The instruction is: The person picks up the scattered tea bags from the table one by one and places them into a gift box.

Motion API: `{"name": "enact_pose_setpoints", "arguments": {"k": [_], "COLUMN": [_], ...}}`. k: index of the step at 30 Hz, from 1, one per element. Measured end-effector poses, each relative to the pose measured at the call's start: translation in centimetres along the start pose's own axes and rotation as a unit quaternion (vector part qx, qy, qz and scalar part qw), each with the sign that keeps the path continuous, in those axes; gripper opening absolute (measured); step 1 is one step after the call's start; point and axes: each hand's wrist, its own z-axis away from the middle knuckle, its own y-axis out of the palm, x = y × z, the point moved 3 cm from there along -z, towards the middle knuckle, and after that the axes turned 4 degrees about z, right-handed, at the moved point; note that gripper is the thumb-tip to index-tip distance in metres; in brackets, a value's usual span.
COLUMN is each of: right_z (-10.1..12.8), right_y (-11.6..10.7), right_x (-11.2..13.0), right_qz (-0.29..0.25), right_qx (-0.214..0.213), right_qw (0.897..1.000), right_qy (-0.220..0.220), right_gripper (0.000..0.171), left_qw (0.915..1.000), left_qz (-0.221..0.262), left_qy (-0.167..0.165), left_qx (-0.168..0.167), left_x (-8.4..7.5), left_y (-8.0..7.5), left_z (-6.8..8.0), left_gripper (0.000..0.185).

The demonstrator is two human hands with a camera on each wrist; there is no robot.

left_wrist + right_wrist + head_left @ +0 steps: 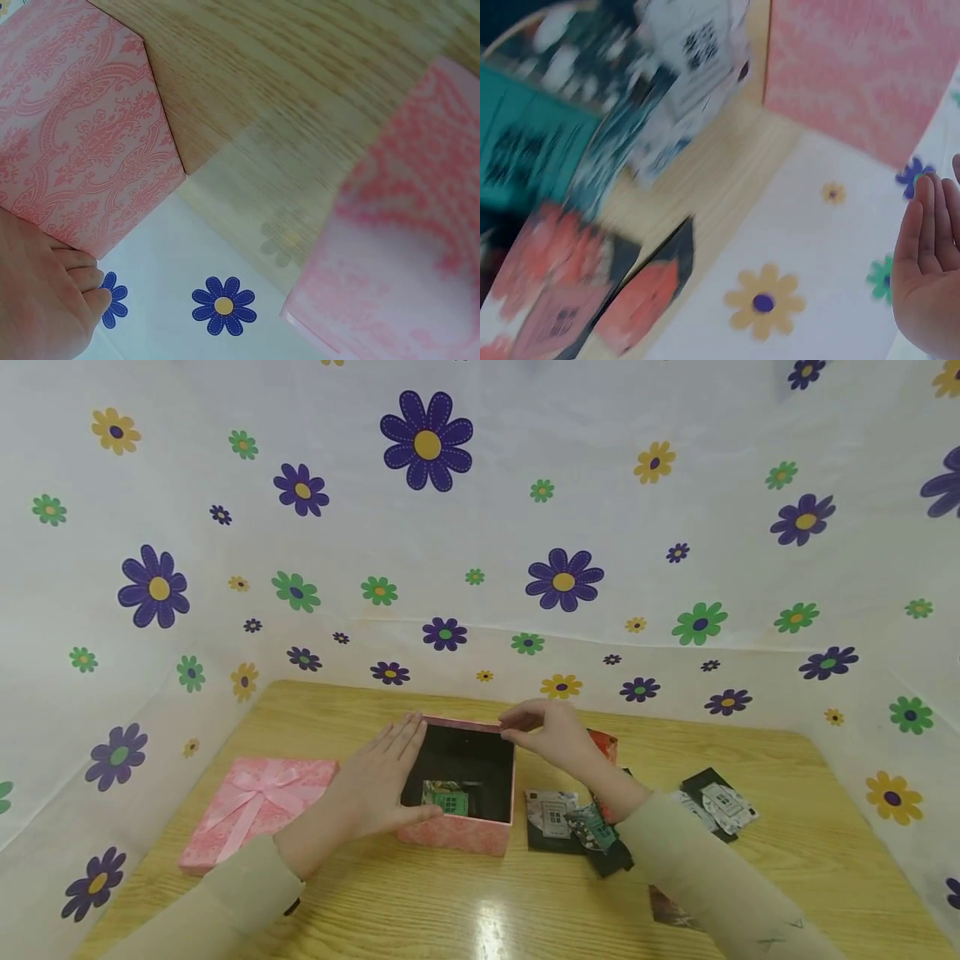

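An open pink box (459,832) with a damask pattern and a black lining is seen on the wooden table (450,902), roughly at the middle of the head view. The left hand (382,785) is laid flat against the box's left wall, fingers straight and held together, with the thumb reaching along the near rim; nothing is gripped by it. In the left wrist view the same patterned wall (82,127) is shown with the fingers (71,281) pressed beside its lower edge. The right hand (547,735) is held over the far right corner of the box, and the rim there appears to be pinched lightly between thumb and fingertips, though the contact is small and cannot be told with certainty. In the right wrist view only the fingers (926,262) are caught at the frame's edge, lying close together and fairly straight. A green sachet (446,797) is seen lying inside the box near its front wall. The pink lid (255,810), tied with a ribbon bow, is set on the table to the left of the box, apart from it. To the right of the box, several small sachets (570,818) in black, white, teal and red are scattered, some overlapping. The table is enclosed by a white flowered backdrop (480,527).
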Motion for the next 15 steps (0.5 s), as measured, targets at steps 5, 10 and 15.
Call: {"name": "enact_pose_setpoints", "arguments": {"k": [5,10,15], "right_z": [0.1,0.5,1.2], "right_y": [-2.1,-3.8,-5.2], "right_x": [-2.5,-5.3,-8.1], "right_qz": [-0.022,-0.037,-0.056], "right_qx": [-0.039,-0.06,-0.069], "right_qw": [0.999,0.997,0.993], "right_qy": [0.012,0.04,0.079], "right_gripper": [0.021,0.026,0.034], "left_qw": [1.0,1.0,1.0], "left_qz": [-0.003,-0.004,-0.004], "left_qy": [-0.001,0.0,0.002], "left_qx": [-0.002,-0.002,-0.004], "left_x": [0.1,0.2,0.1], "left_y": [0.1,0.3,0.3], "left_z": [0.0,0.0,0.0], "left_gripper": [0.115,0.114,0.114]}}
